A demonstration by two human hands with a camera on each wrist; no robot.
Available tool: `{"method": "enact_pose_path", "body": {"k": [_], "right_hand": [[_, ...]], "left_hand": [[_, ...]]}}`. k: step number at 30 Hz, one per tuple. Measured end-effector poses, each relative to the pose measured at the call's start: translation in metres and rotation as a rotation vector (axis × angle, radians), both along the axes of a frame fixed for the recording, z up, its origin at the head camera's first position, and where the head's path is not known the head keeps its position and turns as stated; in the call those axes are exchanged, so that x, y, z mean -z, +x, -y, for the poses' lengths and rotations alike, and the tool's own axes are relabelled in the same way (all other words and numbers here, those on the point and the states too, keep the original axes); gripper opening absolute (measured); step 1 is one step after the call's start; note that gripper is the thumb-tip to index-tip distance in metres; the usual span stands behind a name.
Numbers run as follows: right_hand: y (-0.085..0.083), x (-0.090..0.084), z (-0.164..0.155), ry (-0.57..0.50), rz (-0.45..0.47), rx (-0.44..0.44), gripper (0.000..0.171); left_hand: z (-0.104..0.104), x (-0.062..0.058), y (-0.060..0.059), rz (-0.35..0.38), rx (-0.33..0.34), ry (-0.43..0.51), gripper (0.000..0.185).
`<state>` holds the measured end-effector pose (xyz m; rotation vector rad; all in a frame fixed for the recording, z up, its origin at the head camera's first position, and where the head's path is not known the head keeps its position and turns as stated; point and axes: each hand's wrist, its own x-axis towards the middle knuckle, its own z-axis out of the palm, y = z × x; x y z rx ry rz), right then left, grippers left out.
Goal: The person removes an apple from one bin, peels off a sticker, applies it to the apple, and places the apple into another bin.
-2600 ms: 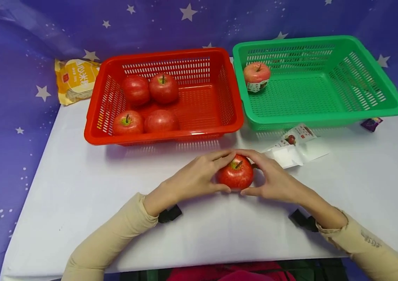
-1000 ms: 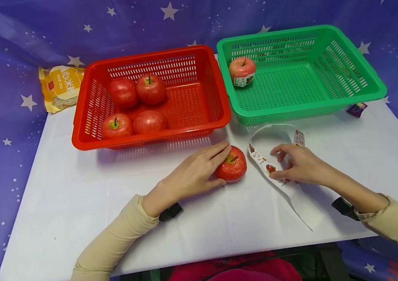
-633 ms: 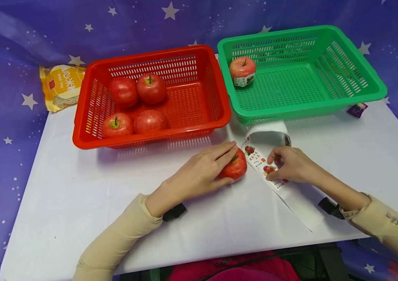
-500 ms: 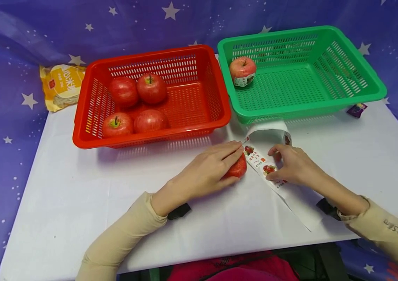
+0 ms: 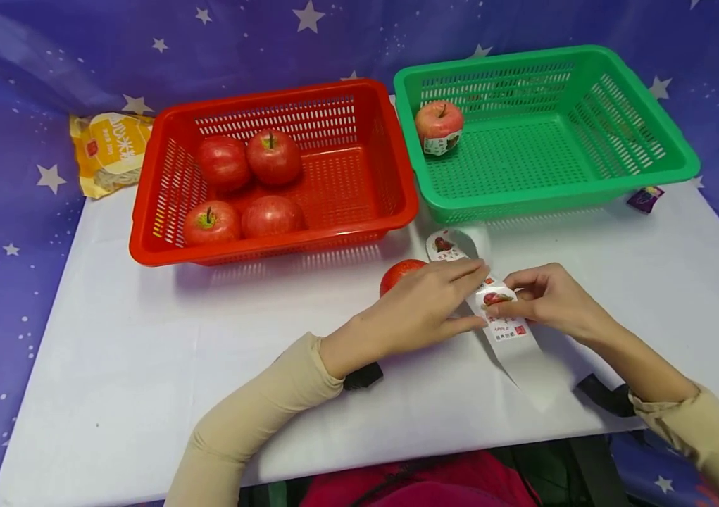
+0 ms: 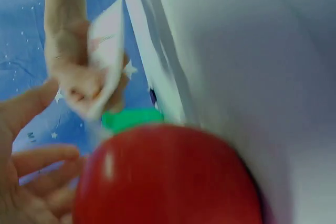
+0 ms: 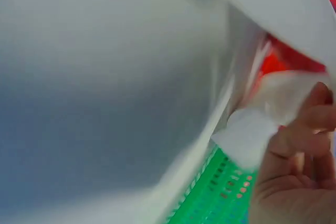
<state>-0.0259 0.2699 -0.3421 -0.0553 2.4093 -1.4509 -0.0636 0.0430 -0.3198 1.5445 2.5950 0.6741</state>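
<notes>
My right hand (image 5: 555, 303) pinches a strip of apple labels (image 5: 505, 317) between thumb and fingers; printed stickers show on its white backing. The strip curls up behind and its tail hangs toward the table's front. My left hand (image 5: 419, 306) reaches to the strip's left edge, fingers extended and thumb apart. Whether its fingertips touch the strip I cannot tell. Partly hidden behind the left hand sits a red apple (image 5: 400, 273) on the table. In the left wrist view the apple (image 6: 168, 177) looms close, the left fingers (image 6: 44, 156) beside it.
A red basket (image 5: 359, 243) with several apples (image 5: 273, 158) stands at back left. Beside it, a green basket (image 5: 562, 186) holds one apple (image 5: 440, 127) with a label on it. A yellow food bag (image 5: 112, 151) lies far left; a small purple packet (image 5: 644, 198) lies far right.
My left hand has let go of the apple and moved right to the label strip. My right hand, earlier on the apple too, took up the strip and now holds it raised, sticker side showing.
</notes>
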Motion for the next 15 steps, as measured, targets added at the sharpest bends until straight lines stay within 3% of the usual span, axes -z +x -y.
{"method": "enact_pose_path", "body": {"k": [2, 5, 9, 11, 15], "right_hand": [[0.007, -0.001, 0.002, -0.134, -0.102, 0.047, 0.010], [0.015, 0.001, 0.008, -0.300, -0.234, 0.093, 0.024], [0.019, 0.001, 0.010, -0.359, -0.347, 0.098, 0.025], [0.018, -0.001, 0.008, -0.319, -0.410, 0.091, 0.025], [0.015, -0.006, 0.006, -0.155, -0.634, 0.041, 0.032]], "left_hand": [[-0.008, -0.001, 0.001, 0.109, -0.072, 0.055, 0.050], [-0.016, -0.002, 0.003, 0.240, -0.148, 0.136, 0.033], [-0.021, -0.001, 0.004, 0.286, -0.143, 0.198, 0.012], [-0.022, 0.001, 0.003, 0.284, -0.140, 0.218, 0.009], [-0.023, 0.002, 0.001, 0.287, -0.135, 0.237, 0.010]]}}
